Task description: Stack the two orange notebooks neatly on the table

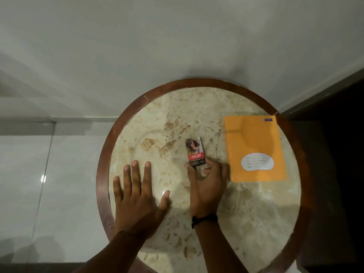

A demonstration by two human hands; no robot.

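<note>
**Right hand on a small box, orange notebook at the right edge of the tabletop**

The left hand (137, 191) lay flat and open on the tabletop (256, 223), palm down, fingers spread and pointing toward the far edge, with the thumb angled out toward the middle. It sat near the left edge of the round top and gripped nothing.

The right hand (206, 182) was near the middle of the tabletop, curled around the near end of a small box (195, 150). Its thumb pressed against the box's left near corner and its fingers wrapped in from the right side, so the hand was closed on the box. The box showed a printed picture on its upper part and a red band with white lettering lower down; the lettering was too small to read. Whether the box rested on the surface or was slightly lifted could not be told. A dark band (204, 219) circled the right wrist.

Just beside the right hand, toward the right edge, an orange notebook (254, 146) lay flat on the marble surface, its far right corner reaching the brown wooden rim (102, 154). A white label sat on its near part and a small blue tag at its far right corner. Only one orange cover was visible; whether a second notebook lay beneath it could not be told.

Beyond the rim, pale floor tiles (49, 164) stretched to the left.
</note>
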